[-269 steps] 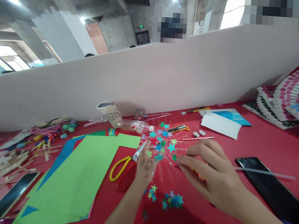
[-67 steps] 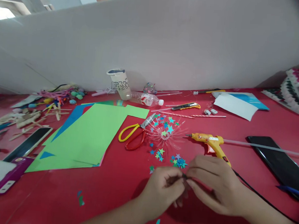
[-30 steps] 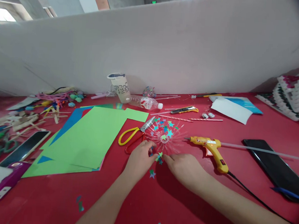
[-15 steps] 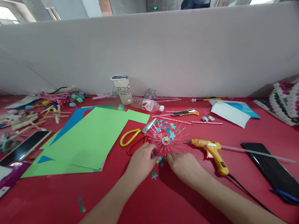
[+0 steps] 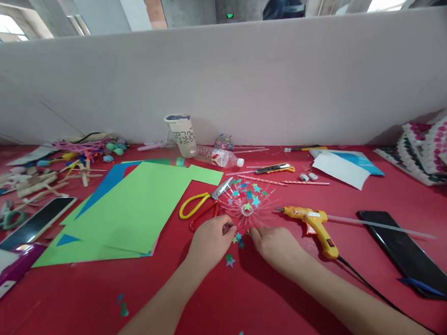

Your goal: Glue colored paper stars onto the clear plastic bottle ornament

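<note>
A clear plastic bottle piece cut into splayed strips [image 5: 247, 210] lies flat on the red table, with several small blue and green paper stars [image 5: 256, 201] on its far strips. At its near left edge is my left hand [image 5: 214, 238], its fingers curled closed; what they hold is hidden. My right hand [image 5: 275, 246] is closed at the near right edge, with thumb and forefinger pressed together beside a tiny green star. Between the hands lie more loose stars [image 5: 239, 238]. Scissors with yellow and red handles [image 5: 204, 207] rest just beyond my left hand.
A yellow glue gun [image 5: 315, 222] lies to the right, its cord running toward my right forearm. Beyond it is a black phone [image 5: 405, 251]. Green paper sheets [image 5: 128, 212] cover the left. A bottle [image 5: 218, 157], a cup [image 5: 181, 135] and a utility knife [image 5: 275, 168] lie behind.
The blue star that showed at my left fingertips is out of sight, and those fingers have curled in more. My right hand has barely moved. The view has shifted slightly.
</note>
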The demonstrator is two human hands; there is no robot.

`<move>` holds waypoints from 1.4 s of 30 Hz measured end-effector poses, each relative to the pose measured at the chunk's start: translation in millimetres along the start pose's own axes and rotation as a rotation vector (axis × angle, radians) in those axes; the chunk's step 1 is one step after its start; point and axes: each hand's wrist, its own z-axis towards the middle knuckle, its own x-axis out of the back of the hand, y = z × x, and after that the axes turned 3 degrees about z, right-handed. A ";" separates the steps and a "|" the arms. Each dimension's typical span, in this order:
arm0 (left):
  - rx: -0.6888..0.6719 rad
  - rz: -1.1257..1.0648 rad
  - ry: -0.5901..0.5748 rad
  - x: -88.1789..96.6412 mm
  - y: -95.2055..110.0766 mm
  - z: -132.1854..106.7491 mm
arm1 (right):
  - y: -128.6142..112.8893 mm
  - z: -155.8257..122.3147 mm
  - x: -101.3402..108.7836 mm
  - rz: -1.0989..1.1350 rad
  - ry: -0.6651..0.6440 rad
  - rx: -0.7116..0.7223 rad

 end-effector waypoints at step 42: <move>0.028 -0.650 -0.336 -18.4 41.5 -33.0 | 119.3 -74.3 21.2 0.787 0.237 -0.867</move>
